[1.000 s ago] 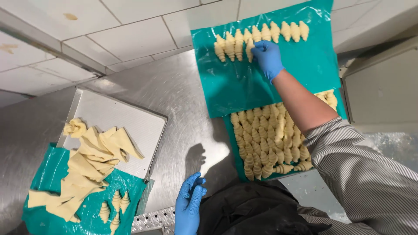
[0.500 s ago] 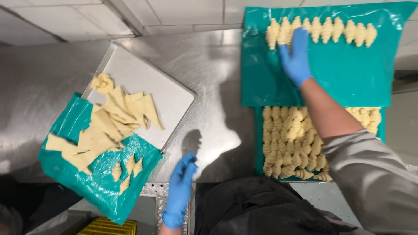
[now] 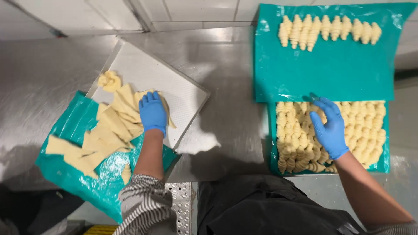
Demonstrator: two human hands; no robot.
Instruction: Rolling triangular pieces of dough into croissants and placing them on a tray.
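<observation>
Both hands wear blue gloves. My left hand (image 3: 153, 112) lies flat, fingers together, on a heap of pale triangular dough pieces (image 3: 114, 126) spread over a white tray (image 3: 174, 87) and a teal plastic sheet (image 3: 91, 174). My right hand (image 3: 328, 126) hovers spread over several rows of rolled raw croissants (image 3: 370, 130) on the near teal sheet (image 3: 385, 164). I cannot tell if it touches them. A single row of rolled croissants (image 3: 326, 29) lies on the far teal sheet (image 3: 331, 72).
All of it rests on a stainless steel worktop (image 3: 226, 126) against a white tiled wall (image 3: 196, 11). A small twisted dough scrap (image 3: 109, 80) sits on the white tray's far part. My dark apron (image 3: 261, 209) fills the bottom.
My right hand drew back from the far croissant row to the near batch. My left hand rose from below the worktop's edge onto the dough triangles. The view shifted.
</observation>
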